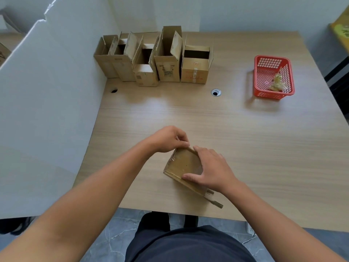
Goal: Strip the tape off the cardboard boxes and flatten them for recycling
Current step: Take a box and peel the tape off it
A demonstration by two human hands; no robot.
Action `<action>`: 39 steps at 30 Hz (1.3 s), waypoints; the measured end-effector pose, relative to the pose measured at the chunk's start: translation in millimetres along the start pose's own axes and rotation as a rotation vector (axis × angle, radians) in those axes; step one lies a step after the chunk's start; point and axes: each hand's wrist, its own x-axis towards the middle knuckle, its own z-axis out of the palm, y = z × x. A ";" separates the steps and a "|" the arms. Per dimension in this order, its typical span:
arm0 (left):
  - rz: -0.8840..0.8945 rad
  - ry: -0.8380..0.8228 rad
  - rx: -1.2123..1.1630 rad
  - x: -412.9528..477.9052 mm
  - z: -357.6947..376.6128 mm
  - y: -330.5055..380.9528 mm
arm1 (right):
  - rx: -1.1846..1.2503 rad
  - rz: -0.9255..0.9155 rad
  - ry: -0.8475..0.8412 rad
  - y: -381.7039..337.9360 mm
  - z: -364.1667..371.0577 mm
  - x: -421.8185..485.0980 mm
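A small brown cardboard box [186, 163] lies on its side near the front edge of the wooden table [245, 140], shiny tape along its left edge. My right hand [211, 169] grips the box from the right, thumb on the near edge and fingers over the far edge. At the box's far top corner, my left hand [168, 138] pinches with curled fingers, apparently at the tape's end; the tape itself is hard to see there. Loose flaps stick out toward me at the box's near right end.
Several open cardboard boxes [154, 57] stand in a row at the back of the table. A red plastic basket [273, 76] holding crumpled tape scraps sits at the back right. A white partition [47, 101] lines the left side. Two cable holes pierce the tabletop.
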 end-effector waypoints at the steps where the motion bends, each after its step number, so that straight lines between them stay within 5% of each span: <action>1: -0.043 0.021 -0.036 0.8 1.5 0.5 | -0.012 -0.005 0.002 -0.9 1.0 0.3; 9: -0.361 0.254 -0.819 -4.3 20.0 -3.8 | -0.026 0.002 -0.015 3.5 1.0 5.1; 18: -0.178 0.432 -1.489 -33.3 57.4 -41.7 | -0.198 0.009 -0.067 -2.7 1.4 4.3; 24: -0.034 0.245 -1.383 -42.7 48.0 -61.5 | -0.285 0.203 -0.037 -27.4 12.7 -2.7; 27: -0.018 0.226 -1.127 -43.6 41.8 -70.5 | -0.287 0.263 0.012 -36.7 20.8 -2.7; 32: 0.019 0.359 -0.659 -40.0 49.1 -64.0 | -0.251 0.317 0.063 -43.7 32.2 -6.3; 39: 0.046 0.442 -0.524 -55.8 56.7 -72.3 | -0.277 0.349 0.123 -45.1 40.0 -7.9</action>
